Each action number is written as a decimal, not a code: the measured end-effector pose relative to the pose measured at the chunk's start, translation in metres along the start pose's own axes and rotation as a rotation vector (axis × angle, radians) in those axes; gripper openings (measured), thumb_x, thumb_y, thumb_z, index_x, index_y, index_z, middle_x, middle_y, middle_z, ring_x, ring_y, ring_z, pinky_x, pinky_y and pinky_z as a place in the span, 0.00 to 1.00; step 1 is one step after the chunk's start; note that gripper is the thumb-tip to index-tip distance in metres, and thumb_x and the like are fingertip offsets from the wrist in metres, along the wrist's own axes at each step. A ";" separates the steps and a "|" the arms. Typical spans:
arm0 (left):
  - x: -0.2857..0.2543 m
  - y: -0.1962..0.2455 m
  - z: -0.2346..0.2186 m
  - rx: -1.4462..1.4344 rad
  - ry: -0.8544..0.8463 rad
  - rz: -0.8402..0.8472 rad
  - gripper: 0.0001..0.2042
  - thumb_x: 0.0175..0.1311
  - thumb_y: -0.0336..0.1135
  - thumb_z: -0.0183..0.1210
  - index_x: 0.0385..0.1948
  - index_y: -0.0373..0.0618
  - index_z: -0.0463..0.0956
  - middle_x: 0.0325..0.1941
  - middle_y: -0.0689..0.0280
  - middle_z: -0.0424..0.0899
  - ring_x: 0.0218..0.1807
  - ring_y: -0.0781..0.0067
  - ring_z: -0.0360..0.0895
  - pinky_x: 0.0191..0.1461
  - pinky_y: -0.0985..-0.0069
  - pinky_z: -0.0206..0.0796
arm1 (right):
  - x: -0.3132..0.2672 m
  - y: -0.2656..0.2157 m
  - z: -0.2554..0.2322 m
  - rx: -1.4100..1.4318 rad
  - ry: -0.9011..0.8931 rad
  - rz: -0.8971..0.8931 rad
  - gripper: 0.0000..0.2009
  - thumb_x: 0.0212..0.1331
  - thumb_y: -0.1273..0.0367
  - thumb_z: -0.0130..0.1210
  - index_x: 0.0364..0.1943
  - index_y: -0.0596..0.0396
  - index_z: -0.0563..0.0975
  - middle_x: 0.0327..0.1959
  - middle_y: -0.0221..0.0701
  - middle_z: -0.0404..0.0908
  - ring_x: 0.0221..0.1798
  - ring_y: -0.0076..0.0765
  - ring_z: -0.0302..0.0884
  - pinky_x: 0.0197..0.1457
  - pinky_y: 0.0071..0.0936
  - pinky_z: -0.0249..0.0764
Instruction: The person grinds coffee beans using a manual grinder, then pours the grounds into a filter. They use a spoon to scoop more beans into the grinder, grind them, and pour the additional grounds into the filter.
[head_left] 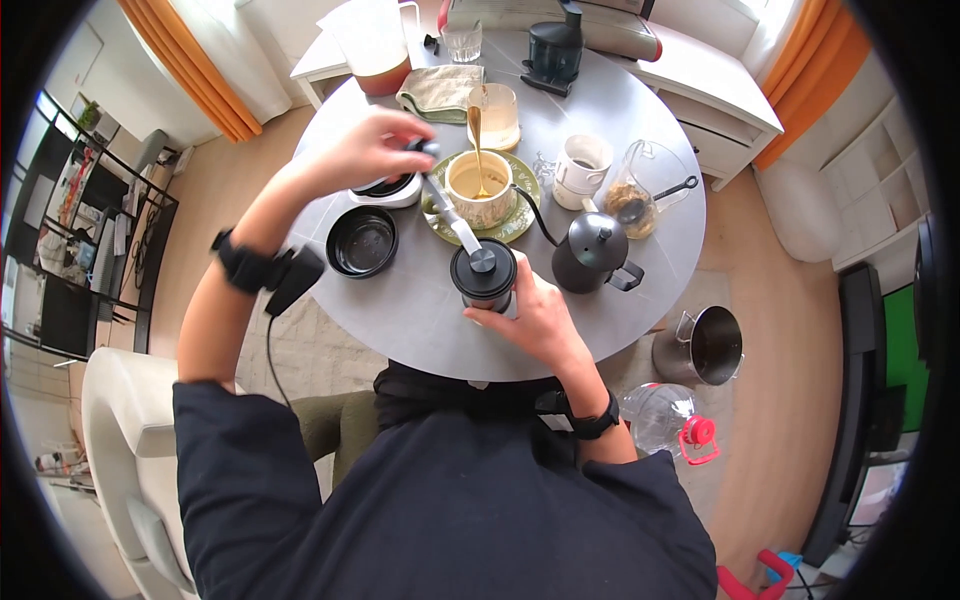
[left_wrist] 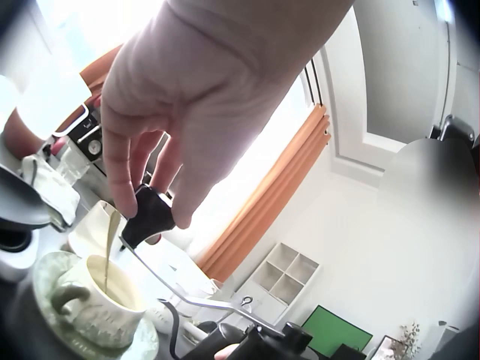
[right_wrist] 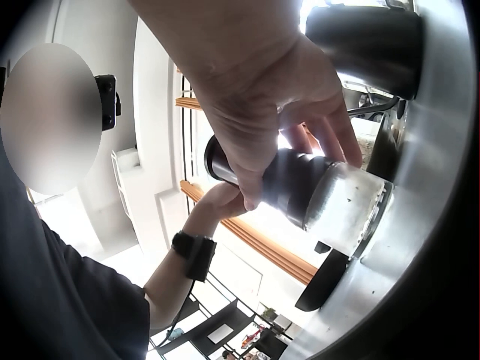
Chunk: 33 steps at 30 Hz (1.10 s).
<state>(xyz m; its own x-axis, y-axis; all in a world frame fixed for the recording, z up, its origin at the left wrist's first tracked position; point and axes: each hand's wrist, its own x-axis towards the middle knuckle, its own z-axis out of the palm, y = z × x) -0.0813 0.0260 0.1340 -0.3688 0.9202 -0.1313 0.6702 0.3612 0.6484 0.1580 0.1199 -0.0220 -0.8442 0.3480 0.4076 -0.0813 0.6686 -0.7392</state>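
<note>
A black hand grinder stands upright at the table's near edge, its metal crank reaching up and left. The right hand grips its body; the right wrist view shows fingers round the black part above a clear lower chamber. The left hand holds the crank's knob; in the left wrist view the left hand pinches that black knob between thumb and fingertips. Beyond the grinder, a patterned cup with a gold spoon sits on a green plate.
A black kettle stands right of the grinder, a black bowl to its left. Farther back are a white cup, a glass vessel, a folded cloth and a pitcher. A metal pot is on the floor.
</note>
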 end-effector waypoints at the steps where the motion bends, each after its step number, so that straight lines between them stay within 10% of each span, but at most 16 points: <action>1: 0.025 -0.004 0.009 0.055 0.041 0.162 0.18 0.58 0.36 0.64 0.50 0.41 0.78 0.40 0.63 0.83 0.36 0.77 0.78 0.42 0.79 0.72 | 0.001 0.000 0.000 0.005 -0.004 0.006 0.33 0.45 0.59 0.70 0.54 0.52 0.65 0.36 0.38 0.78 0.39 0.47 0.80 0.39 0.38 0.77; 4: 0.069 0.027 0.041 0.161 0.077 0.441 0.20 0.51 0.40 0.64 0.46 0.40 0.79 0.37 0.54 0.84 0.38 0.55 0.82 0.46 0.67 0.74 | 0.003 -0.004 -0.003 -0.069 0.005 -0.039 0.34 0.45 0.62 0.72 0.53 0.60 0.65 0.33 0.38 0.82 0.34 0.43 0.83 0.37 0.33 0.77; 7: 0.063 0.096 0.070 0.266 -0.144 0.431 0.19 0.54 0.32 0.62 0.49 0.41 0.77 0.40 0.54 0.83 0.41 0.58 0.82 0.47 0.68 0.73 | 0.001 -0.010 -0.005 -0.072 -0.062 0.108 0.32 0.46 0.59 0.70 0.53 0.52 0.66 0.37 0.37 0.79 0.40 0.44 0.81 0.41 0.38 0.76; 11: 0.021 0.140 0.122 0.217 -0.428 0.569 0.12 0.51 0.27 0.58 0.39 0.37 0.77 0.32 0.52 0.82 0.40 0.49 0.81 0.43 0.62 0.74 | 0.003 -0.007 -0.009 -0.124 0.002 -0.255 0.27 0.47 0.62 0.69 0.50 0.54 0.68 0.35 0.38 0.78 0.36 0.45 0.78 0.41 0.36 0.74; 13: -0.035 0.152 0.129 0.588 -0.428 0.662 0.12 0.50 0.26 0.57 0.38 0.35 0.76 0.30 0.49 0.81 0.36 0.50 0.81 0.39 0.61 0.75 | 0.000 -0.011 -0.014 0.022 -0.017 -0.065 0.28 0.47 0.62 0.69 0.49 0.55 0.68 0.34 0.40 0.78 0.34 0.50 0.77 0.37 0.36 0.74; 18: -0.107 0.092 0.071 0.131 -0.872 0.729 0.12 0.53 0.25 0.57 0.38 0.32 0.70 0.35 0.53 0.75 0.40 0.51 0.76 0.43 0.62 0.70 | 0.002 -0.003 -0.004 -0.035 -0.025 0.031 0.33 0.45 0.58 0.70 0.53 0.52 0.65 0.36 0.41 0.79 0.37 0.53 0.79 0.37 0.42 0.76; 22: -0.132 0.048 0.023 0.022 -0.595 0.212 0.10 0.52 0.23 0.62 0.38 0.43 0.79 0.45 0.60 0.78 0.46 0.58 0.77 0.50 0.68 0.71 | 0.006 -0.008 -0.007 -0.045 0.008 -0.057 0.34 0.45 0.61 0.71 0.54 0.58 0.64 0.35 0.41 0.81 0.36 0.46 0.82 0.38 0.36 0.76; 26: -0.121 0.002 0.002 -0.040 -0.150 0.096 0.14 0.50 0.21 0.64 0.40 0.44 0.81 0.43 0.65 0.81 0.46 0.70 0.77 0.48 0.72 0.69 | 0.005 -0.007 -0.008 -0.040 -0.005 -0.048 0.34 0.45 0.61 0.72 0.54 0.58 0.65 0.36 0.41 0.81 0.37 0.46 0.82 0.39 0.35 0.76; 33: -0.005 -0.011 0.002 0.056 0.072 0.039 0.22 0.53 0.37 0.68 0.50 0.43 0.77 0.36 0.66 0.80 0.36 0.81 0.73 0.34 0.82 0.67 | 0.004 -0.005 -0.005 -0.060 0.007 -0.042 0.34 0.44 0.61 0.72 0.54 0.58 0.65 0.34 0.40 0.82 0.36 0.45 0.82 0.39 0.34 0.76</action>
<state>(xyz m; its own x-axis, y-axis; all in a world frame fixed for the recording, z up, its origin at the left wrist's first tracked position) -0.0852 0.0175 0.1256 -0.3856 0.9212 -0.0513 0.7193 0.3350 0.6086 0.1577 0.1212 -0.0140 -0.8370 0.3235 0.4412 -0.0843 0.7206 -0.6883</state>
